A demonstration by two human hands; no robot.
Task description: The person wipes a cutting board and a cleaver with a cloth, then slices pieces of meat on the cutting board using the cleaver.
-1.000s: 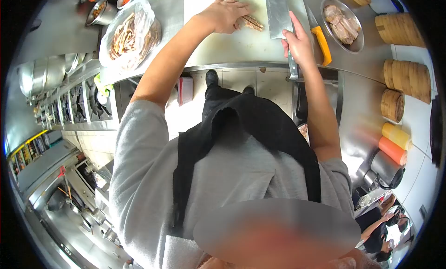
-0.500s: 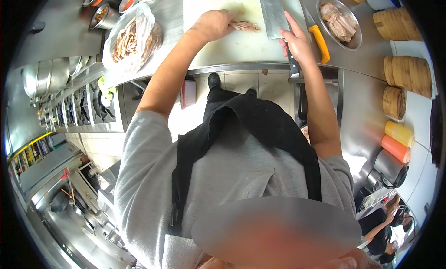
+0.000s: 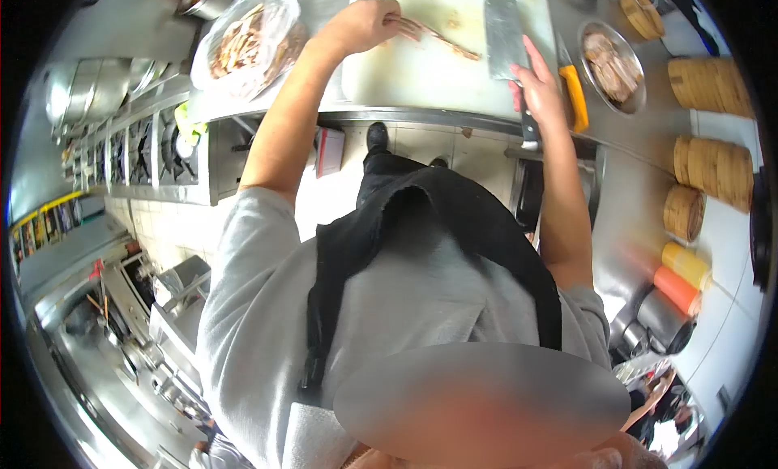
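My left hand (image 3: 366, 25) is closed on one end of some meat strips (image 3: 444, 41), which trail to the right over the white cutting board (image 3: 429, 88). A cleaver (image 3: 504, 38) is in my right hand (image 3: 538, 89), its broad blade over the board's right part and its dark handle pointing toward me. Beside the board on the left, a clear plastic bag (image 3: 250, 46) holds many meat strips. On the right stands a metal bowl (image 3: 613, 65) with pale meat pieces. A yellow-handled knife (image 3: 574, 98) lies between board and bowl.
Bamboo steamers (image 3: 713, 173) and sauce bottles (image 3: 679, 289) line the right side. A stove (image 3: 166, 157) is at the left, with metal pots (image 3: 85, 92) above it. The counter's front edge (image 3: 438, 117) runs before me. People (image 3: 660, 404) are visible at the lower right.
My left hand has moved up and slightly left relative to the board, drawing the strips out longer. The whole view has shifted, and the cleaver stays in my right hand.
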